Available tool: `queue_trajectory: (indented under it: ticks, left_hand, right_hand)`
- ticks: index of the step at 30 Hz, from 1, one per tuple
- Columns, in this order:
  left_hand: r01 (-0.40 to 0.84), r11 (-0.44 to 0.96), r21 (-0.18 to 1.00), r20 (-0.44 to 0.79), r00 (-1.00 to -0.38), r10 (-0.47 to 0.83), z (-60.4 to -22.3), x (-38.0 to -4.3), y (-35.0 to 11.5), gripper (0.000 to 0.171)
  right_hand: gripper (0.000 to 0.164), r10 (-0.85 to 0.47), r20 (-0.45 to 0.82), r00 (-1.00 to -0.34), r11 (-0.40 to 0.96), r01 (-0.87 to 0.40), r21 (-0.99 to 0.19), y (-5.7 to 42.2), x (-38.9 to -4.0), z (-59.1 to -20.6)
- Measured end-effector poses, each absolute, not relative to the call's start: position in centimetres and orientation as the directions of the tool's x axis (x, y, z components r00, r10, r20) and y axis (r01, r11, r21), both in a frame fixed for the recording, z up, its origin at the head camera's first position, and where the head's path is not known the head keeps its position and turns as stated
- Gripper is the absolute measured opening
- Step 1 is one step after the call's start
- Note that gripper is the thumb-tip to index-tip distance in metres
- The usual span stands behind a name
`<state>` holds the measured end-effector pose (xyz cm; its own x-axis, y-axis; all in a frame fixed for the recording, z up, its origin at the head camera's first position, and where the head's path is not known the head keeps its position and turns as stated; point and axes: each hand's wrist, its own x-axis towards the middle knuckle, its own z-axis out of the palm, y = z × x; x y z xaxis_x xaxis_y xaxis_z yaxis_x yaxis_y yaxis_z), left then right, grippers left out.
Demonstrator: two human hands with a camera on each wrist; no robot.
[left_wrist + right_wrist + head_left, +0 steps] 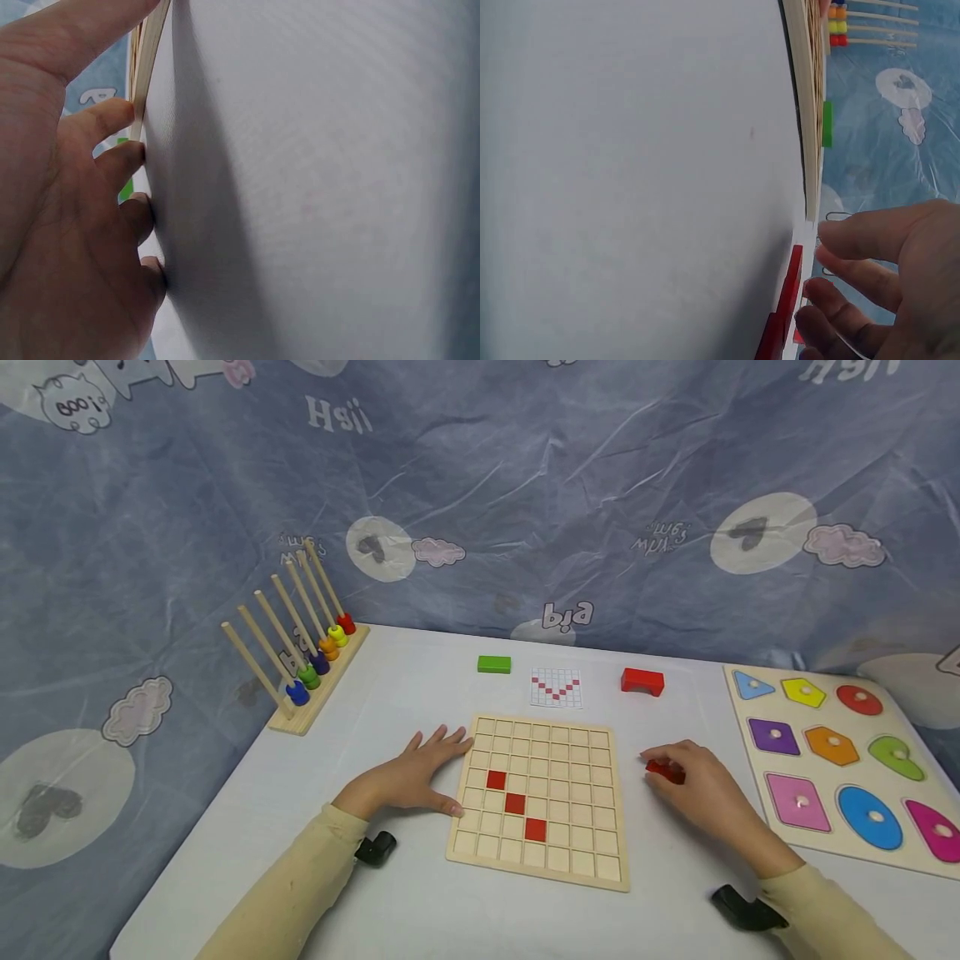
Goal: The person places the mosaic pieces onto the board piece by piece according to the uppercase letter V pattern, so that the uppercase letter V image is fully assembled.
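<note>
A wooden grid board (540, 875) lies on the table with three red square tiles in its cells, stepping diagonally down to the right: an upper tile (496, 779), a middle tile (515, 802) and a lower tile (536, 830). My left hand (420, 774) rests at the board's left edge, fingers spread, thumb and fingertips touching the rim. To the right of the board, my right hand (697, 789) is over some red pieces (665, 772). The right wrist view shows its loosely bent fingers just above red pieces (789, 289) on the table, with no grip visible.
Behind the board lie a green block (494, 665), a pattern card (556, 687) with red squares in a V, and a red arch block (642, 681). A peg rack (318, 697) with coloured beads stands at left. A shape puzzle board (813, 760) lies at right.
</note>
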<state>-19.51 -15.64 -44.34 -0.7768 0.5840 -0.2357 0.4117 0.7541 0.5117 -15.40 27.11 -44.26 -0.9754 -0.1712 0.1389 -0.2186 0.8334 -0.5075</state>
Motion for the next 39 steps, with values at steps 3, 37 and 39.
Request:
queue_trajectory:
  ticks: [3,37,39]
  left_hand:
    - [0.412,0.751,0.517,-0.231,-0.777,0.585,-44.4,-19.5,-15.7,0.112]
    - [0.411,0.755,0.511,-0.241,-0.774,0.585,-44.2,-19.4,-15.6,0.111]
    - [0.415,0.753,0.511,-0.239,-0.773,0.588,-44.2,-19.5,-15.6,0.111]
  right_hand:
    - [0.035,-0.162,0.152,-0.975,0.843,-0.216,-0.493,27.3,-15.5,-44.4]
    - [0.029,-0.173,0.157,-0.972,0.880,-0.225,-0.418,27.7,-16.4,-44.6]
    - [0.029,-0.178,0.162,-0.971,0.881,-0.230,-0.412,27.7,-16.4,-44.6]
